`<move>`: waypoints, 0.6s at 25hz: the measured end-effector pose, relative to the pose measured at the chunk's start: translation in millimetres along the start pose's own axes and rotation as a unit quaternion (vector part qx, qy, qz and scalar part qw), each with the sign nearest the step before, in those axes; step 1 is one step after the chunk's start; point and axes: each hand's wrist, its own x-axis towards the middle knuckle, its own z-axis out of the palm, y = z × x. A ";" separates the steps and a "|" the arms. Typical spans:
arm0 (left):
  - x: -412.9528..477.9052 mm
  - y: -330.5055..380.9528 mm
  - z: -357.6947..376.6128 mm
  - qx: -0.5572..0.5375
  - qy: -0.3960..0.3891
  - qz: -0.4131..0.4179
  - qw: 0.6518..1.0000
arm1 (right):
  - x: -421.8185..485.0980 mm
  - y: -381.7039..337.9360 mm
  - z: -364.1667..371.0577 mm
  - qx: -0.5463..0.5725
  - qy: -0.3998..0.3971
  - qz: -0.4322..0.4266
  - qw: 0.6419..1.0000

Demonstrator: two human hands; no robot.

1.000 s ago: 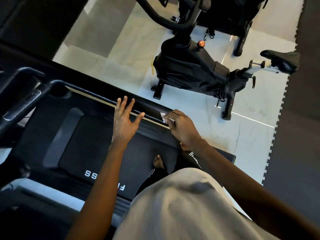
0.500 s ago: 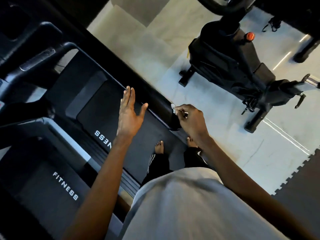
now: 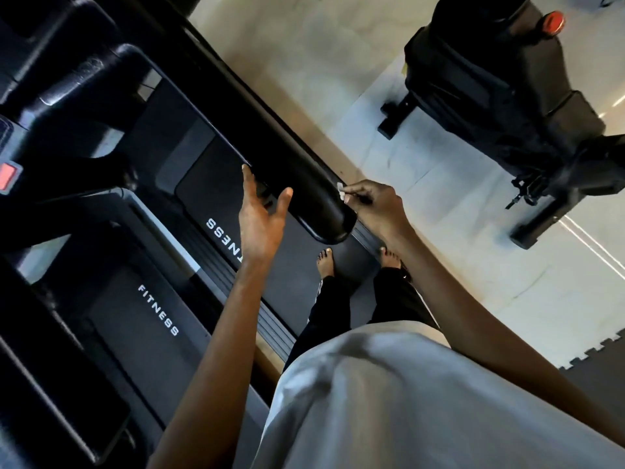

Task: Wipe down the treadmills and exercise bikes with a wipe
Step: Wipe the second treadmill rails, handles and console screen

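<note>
I stand barefoot on the dark belt [image 3: 297,265] of a black treadmill. Its thick right handrail [image 3: 297,184] runs diagonally from upper left to its rounded end near the middle. My right hand [image 3: 375,206] pinches a small white wipe [image 3: 340,191] against the rail's end. My left hand [image 3: 262,214] hovers open just left of the rail, fingers spread, holding nothing. A black exercise bike [image 3: 500,96] with an orange knob [image 3: 553,19] stands on the pale floor at the upper right.
A second treadmill belt marked FITNESS [image 3: 152,316] lies to the left. A console with a red button [image 3: 8,176] is at the far left edge. Pale tiles [image 3: 439,198] separate the treadmill from the bike; dark foam mat [image 3: 595,363] begins at the lower right.
The view has swung and come closer to the rail. My right hand slid the wipe along the handrail to its rounded end. My left hand stayed open beside the rail.
</note>
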 end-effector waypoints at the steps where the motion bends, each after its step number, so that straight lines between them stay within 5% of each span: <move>1: 0.1 3.0 -0.4 0.006 -0.002 -0.014 1.000 | -0.8 6.5 -3.0 -0.016 -0.007 0.010 1.000; 15: -1.9 3.6 -1.3 0.022 0.008 -0.018 1.000 | -0.8 -18.3 1.4 -0.032 -0.015 -0.053 0.998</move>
